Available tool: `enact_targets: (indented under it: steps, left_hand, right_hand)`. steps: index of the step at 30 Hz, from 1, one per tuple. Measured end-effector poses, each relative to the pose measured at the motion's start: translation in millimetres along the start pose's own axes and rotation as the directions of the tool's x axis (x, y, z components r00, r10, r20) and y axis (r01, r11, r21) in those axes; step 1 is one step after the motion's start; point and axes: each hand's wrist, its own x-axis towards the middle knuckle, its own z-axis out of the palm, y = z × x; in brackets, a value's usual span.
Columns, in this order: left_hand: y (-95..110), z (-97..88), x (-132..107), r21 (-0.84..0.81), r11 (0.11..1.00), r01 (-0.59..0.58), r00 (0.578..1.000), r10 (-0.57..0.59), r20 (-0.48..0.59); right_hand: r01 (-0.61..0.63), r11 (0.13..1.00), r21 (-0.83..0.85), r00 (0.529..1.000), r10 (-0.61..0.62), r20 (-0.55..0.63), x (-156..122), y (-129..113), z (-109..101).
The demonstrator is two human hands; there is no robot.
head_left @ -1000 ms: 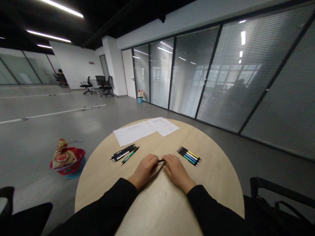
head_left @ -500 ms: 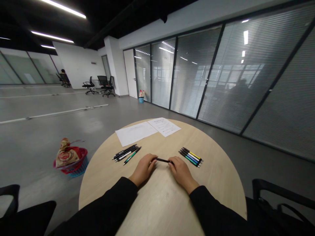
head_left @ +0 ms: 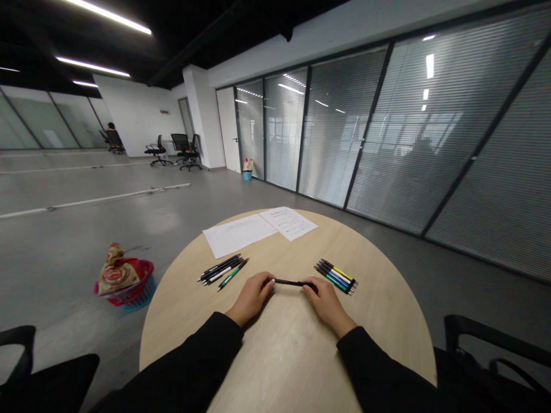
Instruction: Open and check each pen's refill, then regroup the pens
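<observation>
Grey office floor and a long wall of glass panels with closed blinds (head_left: 387,132) surround a round wooden table (head_left: 387,321) in the head view; near the table's middle lies a black pen (head_left: 289,282), held level just above the wood between both hands; the left hand (head_left: 251,298) pinches the pen's left end with curled fingers closed on it; the right hand (head_left: 328,300) closes its fingertips on the pen's right end; left of the pen, a group of dark pens (head_left: 222,268) lies on the table; right of the pen, a row of coloured pens (head_left: 336,275) lies side by side; beyond the pen, two sheets of paper (head_left: 258,228) rest near the far rim; off the table to the pen's left, a red basket (head_left: 124,287) with a bag in it stands on the floor; office chairs (head_left: 172,150) stand well beyond.
</observation>
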Motion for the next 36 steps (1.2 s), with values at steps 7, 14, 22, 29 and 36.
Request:
enact_targets:
  steps: [7,14,22,29,36]
  left_hand:
    - [-3.2,0.3,-0.1,0.033,0.999,-0.024,0.999,0.023,0.037]
    - [-3.9,1.5,-1.1,0.069,0.997,-0.046,0.992,0.037,0.125]
    - [-1.9,1.4,0.7,0.055,0.998,-0.037,0.983,0.026,0.181]
    - [5.3,-1.3,-1.3,-0.059,0.998,0.035,0.993,-0.028,0.111]
    - [3.4,-0.7,-0.3,-0.071,0.997,0.014,0.997,-0.008,0.08]
  right_hand:
    - [-0.06,0.994,0.088,0.997,0.055,0.058,-0.5,6.3,-7.2]
    - [-0.065,0.988,0.139,0.994,0.052,0.094,-0.2,8.1,-9.7]
    - [-0.043,0.991,0.13,0.999,0.039,0.036,0.3,9.8,-6.6]
    - [-0.048,0.992,0.12,0.999,0.049,-0.002,-0.8,10.2,-2.4]
    - [-0.071,0.991,0.109,0.997,0.071,0.003,-1.0,7.3,-5.3]
